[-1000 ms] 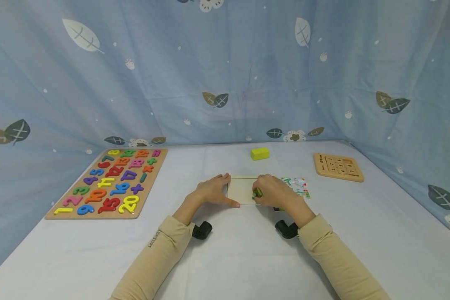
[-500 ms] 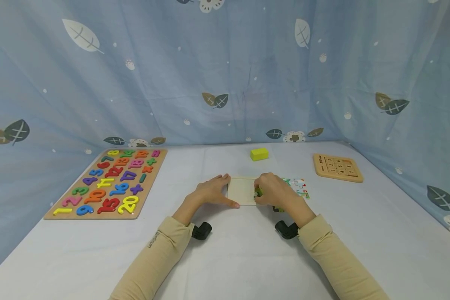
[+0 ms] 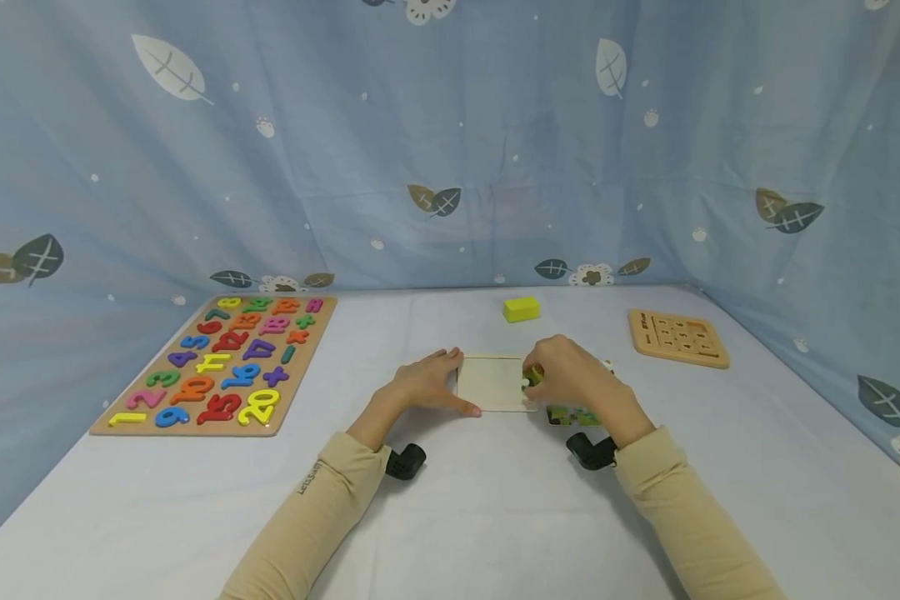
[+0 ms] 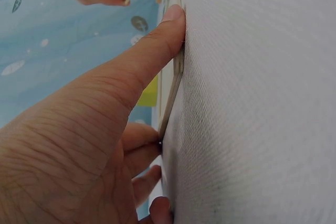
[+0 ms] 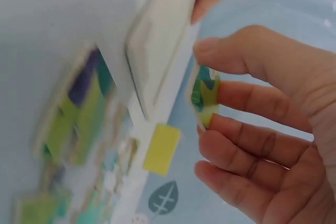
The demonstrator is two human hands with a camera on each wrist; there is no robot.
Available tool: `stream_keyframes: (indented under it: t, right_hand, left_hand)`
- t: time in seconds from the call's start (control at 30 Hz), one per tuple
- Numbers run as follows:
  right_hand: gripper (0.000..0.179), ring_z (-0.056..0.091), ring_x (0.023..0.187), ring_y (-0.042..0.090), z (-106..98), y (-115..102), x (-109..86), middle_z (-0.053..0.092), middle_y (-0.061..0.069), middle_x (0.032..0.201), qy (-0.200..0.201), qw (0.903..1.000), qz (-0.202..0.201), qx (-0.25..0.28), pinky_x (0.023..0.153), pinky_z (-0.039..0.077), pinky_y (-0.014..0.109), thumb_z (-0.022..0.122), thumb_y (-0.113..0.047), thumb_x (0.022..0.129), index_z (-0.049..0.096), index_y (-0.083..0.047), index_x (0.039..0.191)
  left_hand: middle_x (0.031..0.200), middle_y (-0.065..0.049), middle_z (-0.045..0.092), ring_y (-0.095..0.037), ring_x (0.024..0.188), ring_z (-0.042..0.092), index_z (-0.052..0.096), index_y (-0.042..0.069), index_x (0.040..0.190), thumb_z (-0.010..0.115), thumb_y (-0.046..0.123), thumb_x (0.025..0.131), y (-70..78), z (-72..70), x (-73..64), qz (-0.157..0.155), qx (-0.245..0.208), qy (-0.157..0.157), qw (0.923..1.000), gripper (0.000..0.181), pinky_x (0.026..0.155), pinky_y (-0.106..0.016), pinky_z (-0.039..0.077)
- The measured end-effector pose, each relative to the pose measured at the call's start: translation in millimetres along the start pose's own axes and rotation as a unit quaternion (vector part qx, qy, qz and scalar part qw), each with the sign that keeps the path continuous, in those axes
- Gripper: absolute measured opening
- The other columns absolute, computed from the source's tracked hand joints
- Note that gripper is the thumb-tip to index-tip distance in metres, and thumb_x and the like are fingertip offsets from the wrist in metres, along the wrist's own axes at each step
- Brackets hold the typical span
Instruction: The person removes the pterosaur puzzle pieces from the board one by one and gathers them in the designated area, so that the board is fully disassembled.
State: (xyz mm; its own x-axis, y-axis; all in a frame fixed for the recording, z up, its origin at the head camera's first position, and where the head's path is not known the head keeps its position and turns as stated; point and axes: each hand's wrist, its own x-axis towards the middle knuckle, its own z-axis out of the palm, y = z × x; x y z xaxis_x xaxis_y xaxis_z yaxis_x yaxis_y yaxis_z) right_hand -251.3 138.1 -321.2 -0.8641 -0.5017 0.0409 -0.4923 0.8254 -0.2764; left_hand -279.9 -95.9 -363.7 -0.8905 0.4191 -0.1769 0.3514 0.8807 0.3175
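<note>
My left hand [image 3: 426, 382] lies at the left end of a pale, shallow puzzle board [image 3: 491, 385], its thumb on the near edge and its fingertips at the far left corner. Fairly straight fingers touch the board's side in the left wrist view. Between thumb and fingers my right hand [image 3: 573, 379] pinches a green and yellow jigsaw piece [image 5: 206, 90], tilted up off the table beside the board's right end. Other jigsaw pieces [image 3: 572, 415] lie right of the board, partly under the right hand; the right wrist view shows them blurred.
A wooden board of coloured numbers [image 3: 217, 367] lies at the left. Beyond the puzzle board sits a yellow block [image 3: 521, 309]. A wooden number slide puzzle [image 3: 678, 337] is at the back right. A blue patterned curtain [image 3: 450, 142] hangs behind the table.
My right hand, still pinching the jigsaw piece, has shifted right and lifted off the board's right part, baring more of the board and the loose pieces. My left hand stays in place.
</note>
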Motion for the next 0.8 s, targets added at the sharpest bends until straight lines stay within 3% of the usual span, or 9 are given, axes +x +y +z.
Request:
stream_keyframes:
  t: [0.23,0.53,0.8]
  right_hand:
    - [0.016,0.02,0.051,0.009,-16,18,-8.9,0.024,-0.005,0.052,-0.04,0.9985,-0.008,0.036,0.052,0.026,0.024,0.078,-0.011,0.077,0.075,-0.002,0.09]
    - [0.021,0.035,0.051,0.009,-34,39,-21.2,0.042,-0.004,0.052,-0.044,0.998,0.007,0.045,0.056,0.036,0.026,0.077,-0.01,0.077,0.075,0.001,0.095]
    - [0.021,0.037,0.052,0.009,-39,50,-28.1,0.043,-0.004,0.052,-0.065,0.9965,0.029,0.045,0.055,0.036,0.026,0.077,-0.009,0.074,0.075,0.001,0.092]
  left_hand:
    - [0.161,0.0,0.021,-0.023,0.149,0.019,0.024,0.014,0.154,0.072,0.063,0.073,-0.1,0.7,0.6,0.0,-0.001,0.002,1.0,0.105,0.107,-0.065,0.029]
    - [0.161,0.0,0.021,-0.023,0.149,0.018,0.024,0.015,0.154,0.072,0.063,0.073,0.5,-0.9,-1.9,-0.002,-0.001,-0.001,1.0,0.105,0.109,-0.062,0.028]
    - [0.161,-0.001,0.022,-0.023,0.149,0.019,0.024,0.014,0.154,0.072,0.062,0.074,-0.1,-0.6,-0.5,0.002,-0.002,-0.001,1.0,0.105,0.109,-0.061,0.029]
